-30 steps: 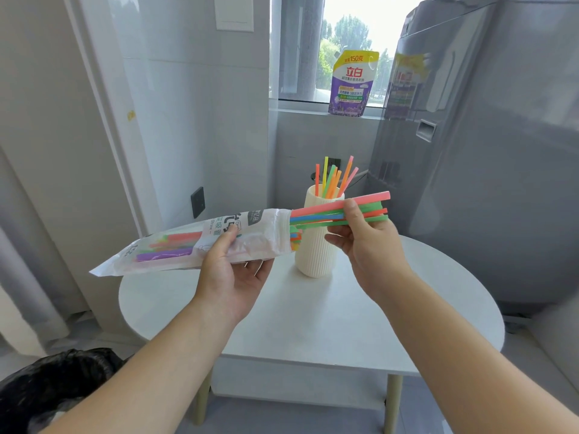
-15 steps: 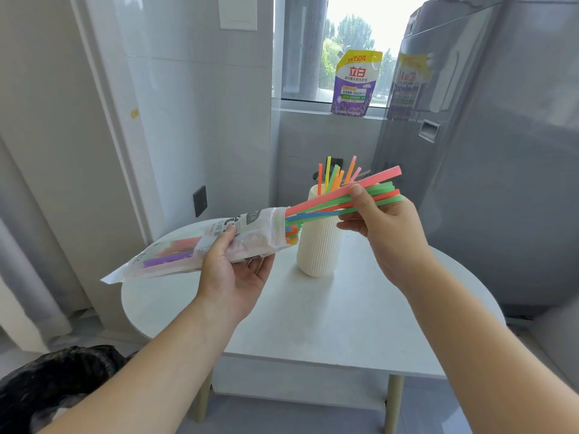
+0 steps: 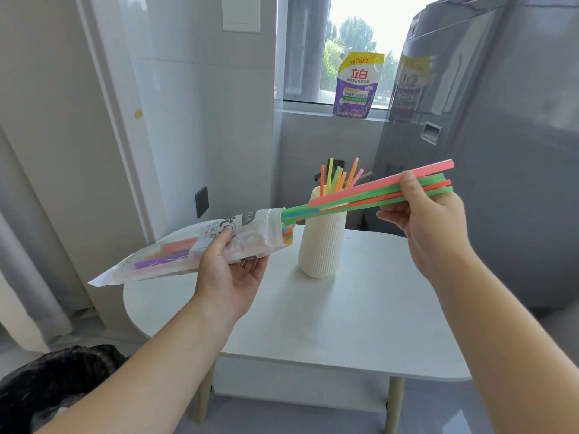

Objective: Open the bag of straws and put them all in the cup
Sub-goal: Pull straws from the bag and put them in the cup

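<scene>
Above the white table [image 3: 344, 324] the left hand [image 3: 228, 274] grips the bag [image 3: 188, 249] nearly level, its mouth just left of the ribbed cup [image 3: 319, 245], which stands toward the far edge with some straws [image 3: 336, 178] upright in it. The right hand [image 3: 429, 220] pinches a bundle [image 3: 369, 192] of straws whose left ends barely reach that mouth. Pulling straight rightward should free them; room is open there, before tipping the bundle over the cup's rim
</scene>
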A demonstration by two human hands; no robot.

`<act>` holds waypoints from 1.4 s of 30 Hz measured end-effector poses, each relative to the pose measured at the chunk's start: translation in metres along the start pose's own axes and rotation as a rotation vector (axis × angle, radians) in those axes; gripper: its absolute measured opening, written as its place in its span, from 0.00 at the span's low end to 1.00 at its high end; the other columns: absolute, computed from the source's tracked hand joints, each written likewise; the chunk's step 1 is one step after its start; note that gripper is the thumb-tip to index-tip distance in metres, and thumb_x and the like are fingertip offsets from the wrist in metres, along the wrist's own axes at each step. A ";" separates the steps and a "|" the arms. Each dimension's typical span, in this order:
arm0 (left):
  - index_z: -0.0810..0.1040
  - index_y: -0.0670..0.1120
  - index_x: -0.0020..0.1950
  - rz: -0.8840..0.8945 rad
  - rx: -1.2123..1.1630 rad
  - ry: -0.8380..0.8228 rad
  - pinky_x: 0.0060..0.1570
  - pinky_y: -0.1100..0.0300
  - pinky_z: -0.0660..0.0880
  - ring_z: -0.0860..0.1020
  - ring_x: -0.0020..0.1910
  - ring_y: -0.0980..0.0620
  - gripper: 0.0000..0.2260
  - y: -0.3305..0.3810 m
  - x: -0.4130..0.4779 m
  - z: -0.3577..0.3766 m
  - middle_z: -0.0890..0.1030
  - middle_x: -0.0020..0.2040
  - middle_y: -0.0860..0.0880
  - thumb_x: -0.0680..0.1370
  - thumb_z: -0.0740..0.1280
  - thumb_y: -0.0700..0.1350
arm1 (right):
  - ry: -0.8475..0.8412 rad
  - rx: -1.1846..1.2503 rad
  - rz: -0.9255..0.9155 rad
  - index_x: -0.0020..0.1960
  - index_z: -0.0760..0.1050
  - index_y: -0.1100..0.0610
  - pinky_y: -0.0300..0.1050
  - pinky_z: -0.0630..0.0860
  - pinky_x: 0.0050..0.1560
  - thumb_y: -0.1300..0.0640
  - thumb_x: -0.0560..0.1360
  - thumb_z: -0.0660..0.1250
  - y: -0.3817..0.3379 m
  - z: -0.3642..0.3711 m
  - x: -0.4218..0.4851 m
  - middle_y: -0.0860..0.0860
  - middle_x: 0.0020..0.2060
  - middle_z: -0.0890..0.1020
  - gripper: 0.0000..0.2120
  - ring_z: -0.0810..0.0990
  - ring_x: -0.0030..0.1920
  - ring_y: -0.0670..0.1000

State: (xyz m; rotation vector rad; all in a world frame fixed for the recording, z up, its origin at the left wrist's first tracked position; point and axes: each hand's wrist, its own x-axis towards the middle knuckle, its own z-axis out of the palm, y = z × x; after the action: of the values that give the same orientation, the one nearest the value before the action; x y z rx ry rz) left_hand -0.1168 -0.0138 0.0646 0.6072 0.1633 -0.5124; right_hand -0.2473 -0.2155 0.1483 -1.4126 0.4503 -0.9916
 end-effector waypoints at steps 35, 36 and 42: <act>0.79 0.46 0.65 -0.015 0.016 0.011 0.51 0.54 0.82 0.85 0.55 0.48 0.15 -0.009 0.000 0.004 0.86 0.58 0.44 0.79 0.70 0.47 | 0.214 -0.251 -0.267 0.44 0.78 0.50 0.44 0.85 0.39 0.50 0.82 0.65 -0.042 -0.015 0.005 0.44 0.37 0.84 0.09 0.86 0.34 0.47; 0.79 0.46 0.65 -0.020 0.020 0.012 0.51 0.54 0.82 0.85 0.55 0.48 0.14 -0.010 -0.001 0.005 0.85 0.58 0.44 0.79 0.70 0.47 | 0.205 -0.264 -0.267 0.44 0.77 0.50 0.44 0.85 0.39 0.51 0.82 0.65 -0.044 -0.014 0.006 0.45 0.38 0.84 0.09 0.86 0.34 0.46; 0.79 0.46 0.66 -0.022 0.021 -0.001 0.47 0.54 0.84 0.86 0.51 0.47 0.16 -0.012 0.001 0.006 0.87 0.54 0.44 0.79 0.70 0.46 | 0.145 -0.338 -0.260 0.42 0.78 0.50 0.37 0.82 0.37 0.51 0.81 0.66 -0.052 -0.004 0.021 0.44 0.39 0.84 0.09 0.87 0.36 0.45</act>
State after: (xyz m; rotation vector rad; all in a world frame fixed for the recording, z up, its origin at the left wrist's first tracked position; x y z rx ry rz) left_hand -0.1226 -0.0262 0.0630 0.6263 0.1644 -0.5364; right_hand -0.2540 -0.2278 0.2026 -1.7400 0.5707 -1.2778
